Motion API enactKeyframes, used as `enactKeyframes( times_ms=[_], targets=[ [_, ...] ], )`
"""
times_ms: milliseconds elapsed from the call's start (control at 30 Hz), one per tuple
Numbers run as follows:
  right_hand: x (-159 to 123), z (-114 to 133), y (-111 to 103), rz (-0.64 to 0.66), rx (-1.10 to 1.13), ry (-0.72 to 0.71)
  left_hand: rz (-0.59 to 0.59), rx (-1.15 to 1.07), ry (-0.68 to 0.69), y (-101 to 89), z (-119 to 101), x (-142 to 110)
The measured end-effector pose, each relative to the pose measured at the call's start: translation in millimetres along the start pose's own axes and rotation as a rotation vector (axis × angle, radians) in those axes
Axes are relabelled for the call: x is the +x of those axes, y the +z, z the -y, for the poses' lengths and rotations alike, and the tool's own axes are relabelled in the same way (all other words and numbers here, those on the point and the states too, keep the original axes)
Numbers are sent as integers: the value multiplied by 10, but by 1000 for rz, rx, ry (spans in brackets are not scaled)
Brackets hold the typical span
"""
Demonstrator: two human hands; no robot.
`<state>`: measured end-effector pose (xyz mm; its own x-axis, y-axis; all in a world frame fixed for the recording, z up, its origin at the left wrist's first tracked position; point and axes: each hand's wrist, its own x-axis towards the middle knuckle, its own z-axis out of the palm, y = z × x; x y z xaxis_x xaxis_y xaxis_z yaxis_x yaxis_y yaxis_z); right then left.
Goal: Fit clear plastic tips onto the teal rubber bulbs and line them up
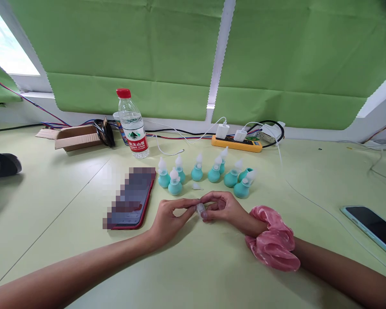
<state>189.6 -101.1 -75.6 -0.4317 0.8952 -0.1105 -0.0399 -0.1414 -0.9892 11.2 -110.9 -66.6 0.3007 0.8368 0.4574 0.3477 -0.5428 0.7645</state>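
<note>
Between my two hands is a small clear plastic tube-like piece (201, 210). My left hand (173, 218) pinches its left end with thumb and forefinger. My right hand (224, 208) has its fingers closed around the right side; a pink scrunchie (273, 240) circles that wrist. Just beyond the fingertips lies a small translucent pointed tip (197, 186). Behind it stand several teal squeeze bulbs (175, 187) with clear pointed nozzles, like nasal aspirators. One teal bulb (245, 173) at the right of the group shows an open neck without a nozzle.
A phone in a red case (133, 199) lies left of my hands, another phone (373, 227) far right. Behind are a water bottle (137, 133), an open cardboard box (79, 138) and an orange power strip (236, 143). A white cable (304, 197) crosses the right side.
</note>
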Motion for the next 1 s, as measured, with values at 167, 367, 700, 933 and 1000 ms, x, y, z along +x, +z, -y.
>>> enactKeyframes(
  times_ms=[167,367,700,933,1000],
  targets=[
    [9,-14,-1,1,-10,-1,-20,11,66,13,23,-3],
    [-9,9,20,-7,-7,-7,-15,23,88,11,8,1],
    [-21,30,46,-72,55,1,37,139,232,30,55,-45],
    [-34,50,70,-101,18,-11,135,170,288,20,53,-76],
    [-40,29,75,-105,-7,-47,150,125,220,6,25,-80]
  ],
)
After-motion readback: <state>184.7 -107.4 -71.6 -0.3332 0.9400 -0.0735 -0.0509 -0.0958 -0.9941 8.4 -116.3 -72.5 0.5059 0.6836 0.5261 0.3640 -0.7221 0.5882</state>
